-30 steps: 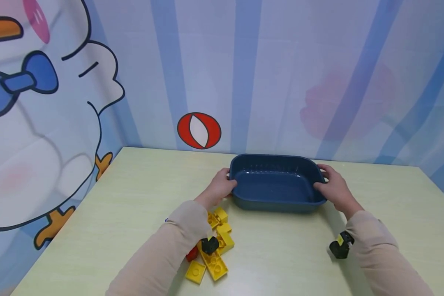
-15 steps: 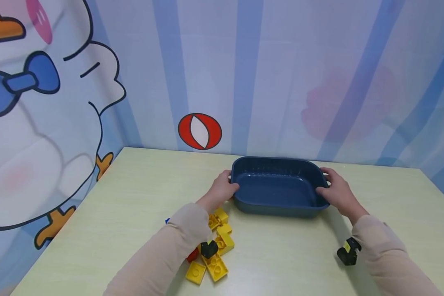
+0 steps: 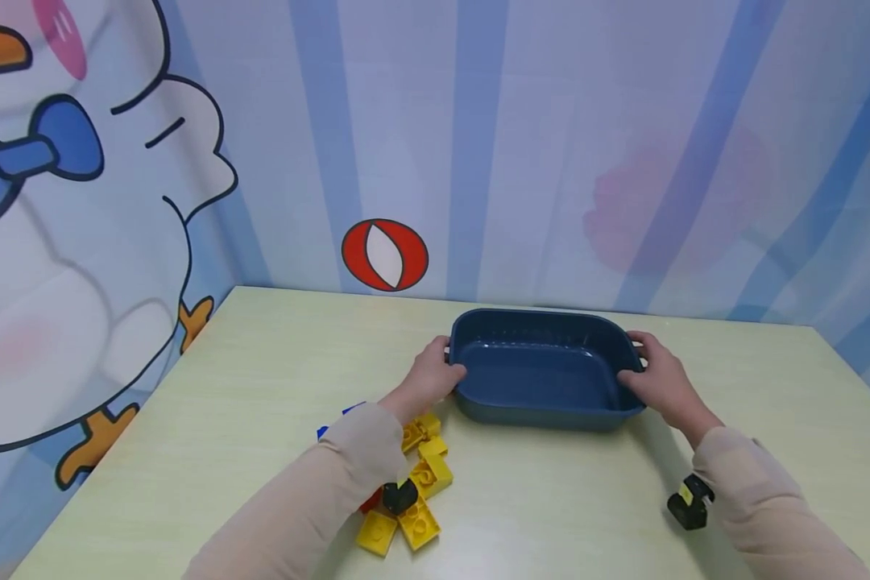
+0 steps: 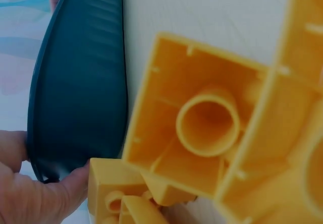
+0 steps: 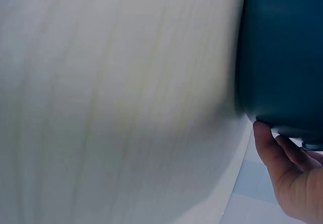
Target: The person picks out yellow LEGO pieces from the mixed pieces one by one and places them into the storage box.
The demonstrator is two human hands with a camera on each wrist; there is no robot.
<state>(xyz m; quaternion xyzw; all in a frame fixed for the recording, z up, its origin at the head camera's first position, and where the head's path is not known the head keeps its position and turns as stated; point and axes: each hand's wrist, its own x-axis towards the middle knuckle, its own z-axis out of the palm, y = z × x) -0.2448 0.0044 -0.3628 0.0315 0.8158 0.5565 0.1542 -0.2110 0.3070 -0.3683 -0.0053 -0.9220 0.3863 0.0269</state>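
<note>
A dark blue rectangular baking dish (image 3: 544, 374) with rounded corners and side handles sits near the table's far edge, nothing inside it. My left hand (image 3: 426, 377) grips its left end, the thumb over the rim and the fingers at the handle. At the opposite end my right hand (image 3: 663, 380) holds the other handle, thumb against the side wall. In the left wrist view the left hand (image 4: 35, 196) pinches the dish's corner, close to yellow toy bricks (image 4: 194, 115). Fingers of the right hand (image 5: 295, 181) touch the dish (image 5: 282, 57) in the right wrist view.
Beneath and beside the left forearm lies a loose pile of yellow building bricks (image 3: 431, 471), with red and blue ones partly hidden by the sleeve (image 3: 319, 491). A patterned curtain (image 3: 536, 161) hangs behind the pale table (image 3: 522, 499).
Both hands have drawn the dish slightly toward me, mostly in the first half second. Their hold on it looks the same. The camera has shifted a little, and the bricks appear unmoved.
</note>
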